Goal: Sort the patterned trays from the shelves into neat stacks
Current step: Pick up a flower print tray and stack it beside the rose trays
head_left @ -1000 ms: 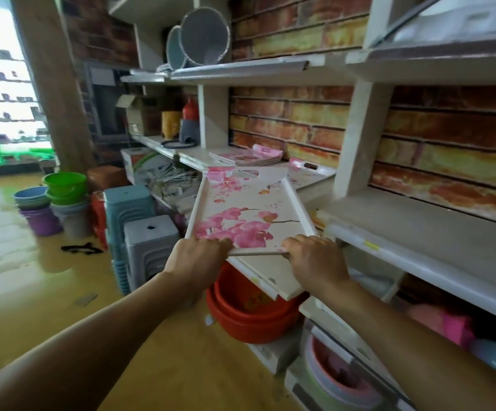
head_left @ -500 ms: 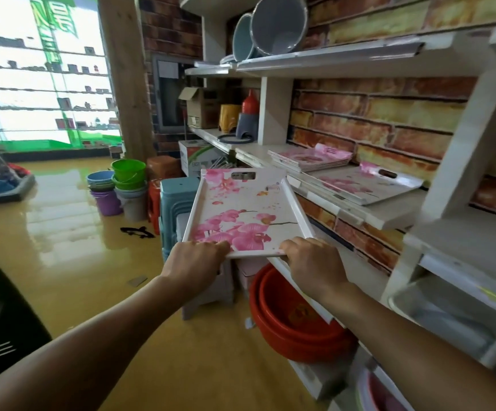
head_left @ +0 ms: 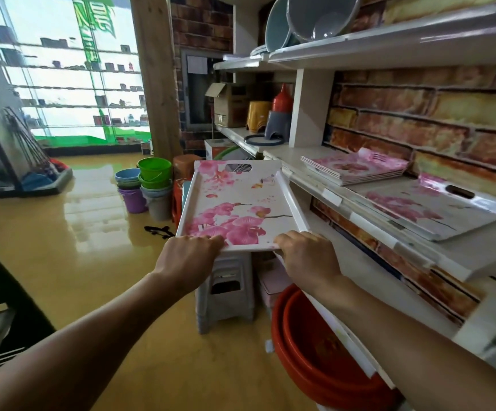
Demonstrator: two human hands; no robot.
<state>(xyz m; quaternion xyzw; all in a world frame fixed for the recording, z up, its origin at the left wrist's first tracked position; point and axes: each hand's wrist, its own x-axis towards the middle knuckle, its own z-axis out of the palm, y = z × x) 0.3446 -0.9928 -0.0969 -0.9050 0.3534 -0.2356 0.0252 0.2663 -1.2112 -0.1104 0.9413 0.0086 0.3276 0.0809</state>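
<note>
From the head view, the left hand (head_left: 188, 256) and right hand (head_left: 306, 253) each grasp the near short edge of a flowered tray (head_left: 237, 207), held level beside the shelf (head_left: 401, 256), its long axis pointing away. The stacks (head_left: 356, 170) lie to the right, nearer the right hand. A red basin (head_left: 315, 354) sits below.

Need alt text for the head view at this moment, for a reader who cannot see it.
Both hands, left and right, grip the near edge of a white tray with pink orchids, held level in the air beside a white shelf. On the shelf lie a stack of similar trays and a larger floral tray. Red basins sit on the floor below.
</note>
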